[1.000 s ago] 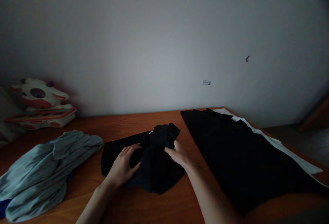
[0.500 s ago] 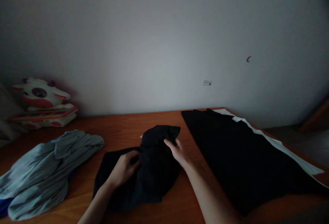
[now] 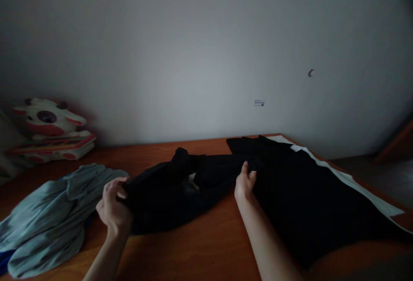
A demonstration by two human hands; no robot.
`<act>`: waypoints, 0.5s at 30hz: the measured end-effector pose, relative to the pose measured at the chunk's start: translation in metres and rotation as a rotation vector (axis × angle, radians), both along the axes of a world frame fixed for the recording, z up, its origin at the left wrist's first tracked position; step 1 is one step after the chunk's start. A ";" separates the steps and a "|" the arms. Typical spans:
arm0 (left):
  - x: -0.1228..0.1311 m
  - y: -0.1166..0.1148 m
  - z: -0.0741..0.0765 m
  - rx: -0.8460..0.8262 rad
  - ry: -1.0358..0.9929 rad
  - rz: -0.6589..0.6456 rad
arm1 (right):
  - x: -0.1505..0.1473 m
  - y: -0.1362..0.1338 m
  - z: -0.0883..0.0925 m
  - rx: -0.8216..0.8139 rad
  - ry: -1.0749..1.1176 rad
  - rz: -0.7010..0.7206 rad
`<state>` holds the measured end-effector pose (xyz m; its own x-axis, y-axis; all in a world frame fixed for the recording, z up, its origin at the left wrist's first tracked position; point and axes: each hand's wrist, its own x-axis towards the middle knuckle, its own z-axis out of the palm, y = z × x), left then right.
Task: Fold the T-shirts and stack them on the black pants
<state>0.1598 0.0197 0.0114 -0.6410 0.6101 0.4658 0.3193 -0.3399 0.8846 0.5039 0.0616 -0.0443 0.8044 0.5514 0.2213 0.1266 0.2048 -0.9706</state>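
A black garment (image 3: 167, 199) is stretched sideways between my two hands over the wooden table; its exact kind does not show. My left hand (image 3: 112, 203) is closed on its left end, beside the grey clothing. The right end is pinched in my right hand (image 3: 245, 182), thumb on top, near the edge of another black garment laid flat. A small pale patch (image 3: 192, 178) shows in the middle of the stretched cloth. Its folds look dark and partly blurred.
Crumpled grey clothing (image 3: 58, 212) with some blue cloth under it lies at the left. A cow-shaped toy keyboard (image 3: 54, 130) stands behind it. On the right, a flat black garment (image 3: 300, 195) lies over white cloth (image 3: 364, 190). The wooden table (image 3: 193, 255) meets a wall.
My hands have moved apart, the left one leftward and the right one slightly rightward and up. The bunched black garment is now spread wide between them.
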 end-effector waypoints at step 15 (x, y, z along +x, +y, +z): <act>0.025 0.001 -0.017 -0.565 0.782 -0.474 | -0.038 -0.035 0.003 -0.345 -0.630 0.504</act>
<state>0.1847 0.0206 -0.0060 0.0712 0.9737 0.2163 0.8079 -0.1835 0.5600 0.4656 0.0264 -0.0409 0.2314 0.9262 0.2978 0.6333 0.0890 -0.7687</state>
